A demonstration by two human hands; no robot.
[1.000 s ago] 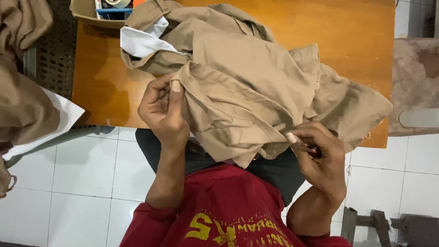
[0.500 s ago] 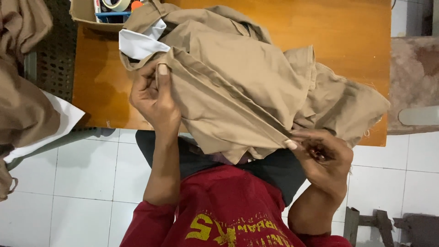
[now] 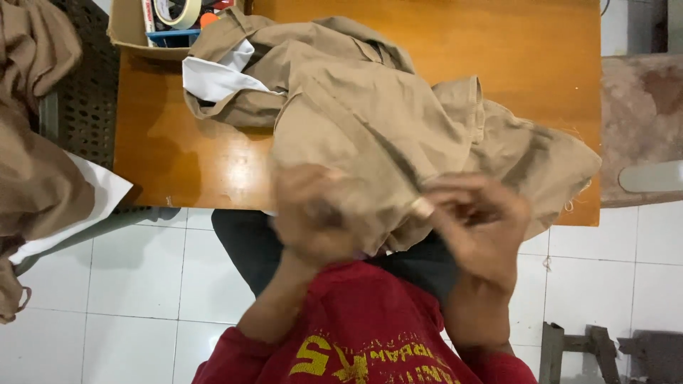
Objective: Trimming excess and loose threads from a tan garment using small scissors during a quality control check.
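Seen from the head camera, looking straight down, a tan garment [image 3: 398,135] lies heaped on an orange wooden table [image 3: 185,163], its long axis running from the 10 o'clock corner, where a white lining shows, down to 4 o'clock, where a flap hangs over the near table edge. Both hands meet at that near hem, at 6 o'clock of the heap. The left hand [image 3: 316,213] is blurred; it sits against the cloth with fingers curled, though whether it truly pinches the fabric I cannot tell. The right hand [image 3: 477,220] is closed on the hem, thumb and fingertips pressed together over a fold of the cloth. The hands are near each other, both touching the garment, so neither is clearly nearer. At 11 o'clock a cardboard box [image 3: 135,32] holding a tape roll stands at the far table corner, touching the garment's collar end. More tan cloth [image 3: 35,171] is piled well apart at 9 o'clock. Bare tabletop shows at 8 o'clock and 1 o'clock of the heap; white floor tiles [image 3: 128,284] lie below the near edge.
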